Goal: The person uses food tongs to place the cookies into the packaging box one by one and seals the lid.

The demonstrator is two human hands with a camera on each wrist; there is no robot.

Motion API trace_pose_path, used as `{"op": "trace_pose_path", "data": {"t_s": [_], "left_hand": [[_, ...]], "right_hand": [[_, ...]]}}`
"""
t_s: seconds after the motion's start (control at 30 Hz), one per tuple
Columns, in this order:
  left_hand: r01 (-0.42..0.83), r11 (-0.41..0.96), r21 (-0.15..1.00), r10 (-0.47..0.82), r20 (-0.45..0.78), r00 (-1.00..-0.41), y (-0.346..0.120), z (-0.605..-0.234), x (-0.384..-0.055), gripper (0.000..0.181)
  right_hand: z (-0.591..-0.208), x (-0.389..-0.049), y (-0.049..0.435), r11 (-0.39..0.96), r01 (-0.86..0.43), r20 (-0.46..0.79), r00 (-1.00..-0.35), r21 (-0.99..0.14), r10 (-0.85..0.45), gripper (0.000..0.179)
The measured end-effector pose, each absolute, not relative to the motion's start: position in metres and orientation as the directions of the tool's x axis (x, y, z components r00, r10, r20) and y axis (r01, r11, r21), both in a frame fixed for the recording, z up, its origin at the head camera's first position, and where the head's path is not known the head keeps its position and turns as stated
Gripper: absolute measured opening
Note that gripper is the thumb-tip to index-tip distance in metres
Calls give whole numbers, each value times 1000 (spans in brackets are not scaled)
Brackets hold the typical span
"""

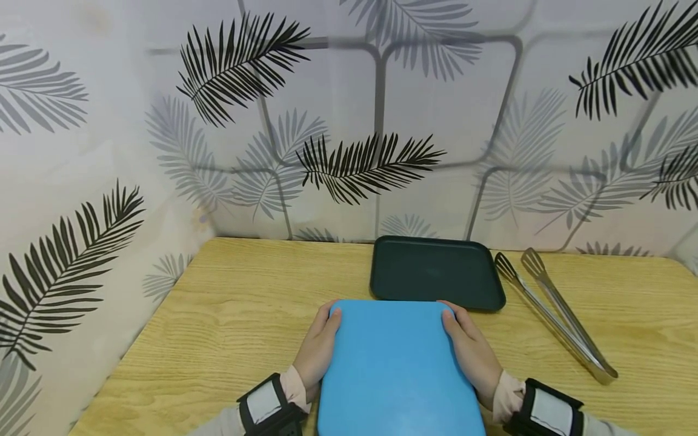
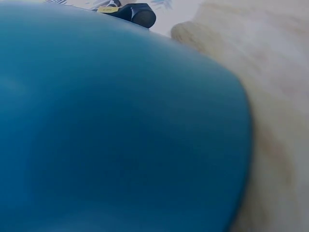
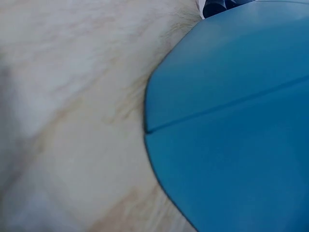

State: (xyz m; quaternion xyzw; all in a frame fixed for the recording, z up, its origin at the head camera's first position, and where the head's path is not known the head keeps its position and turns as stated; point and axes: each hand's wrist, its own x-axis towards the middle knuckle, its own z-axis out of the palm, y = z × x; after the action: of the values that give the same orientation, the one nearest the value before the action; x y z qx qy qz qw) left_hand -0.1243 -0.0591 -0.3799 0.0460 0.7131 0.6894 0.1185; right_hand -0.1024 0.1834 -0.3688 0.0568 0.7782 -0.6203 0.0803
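Note:
Both hands grip a smooth, light blue rectangular thing (image 1: 400,369) with rounded far corners; its exact kind cannot be told. My left hand (image 1: 318,350) holds its left side near the far corner, the thumb on the top face. On the opposite side, my right hand (image 1: 475,357) grips in the same way, thumb on top, other fingers mostly hidden. The near end of the blue thing runs out of the head view. Its blue surface (image 2: 130,116) fills most of the left wrist view. A thin line crosses the blue face (image 3: 231,159) in the right wrist view.
A dark green tray (image 1: 436,269) lies at the table's back, just beyond the blue thing. Metal tongs (image 1: 567,327) lie spread to its right on the wooden table (image 1: 234,303). A leaf-patterned curtain (image 1: 338,121) hangs behind.

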Motion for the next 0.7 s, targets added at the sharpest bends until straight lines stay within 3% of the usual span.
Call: {"op": "trace_pose_path", "data": {"t_s": [0.43, 0.7], "left_hand": [[-97, 49, 994, 246, -106, -964, -58, -380, -133, 49], [-116, 125, 985, 305, -150, -940, -70, -377, -142, 62]], "right_hand": [[-371, -108, 188, 242, 154, -164, -986, -958, -21, 55], [-364, -116, 198, 304, 169, -217, -968, -938, -130, 64]]}}
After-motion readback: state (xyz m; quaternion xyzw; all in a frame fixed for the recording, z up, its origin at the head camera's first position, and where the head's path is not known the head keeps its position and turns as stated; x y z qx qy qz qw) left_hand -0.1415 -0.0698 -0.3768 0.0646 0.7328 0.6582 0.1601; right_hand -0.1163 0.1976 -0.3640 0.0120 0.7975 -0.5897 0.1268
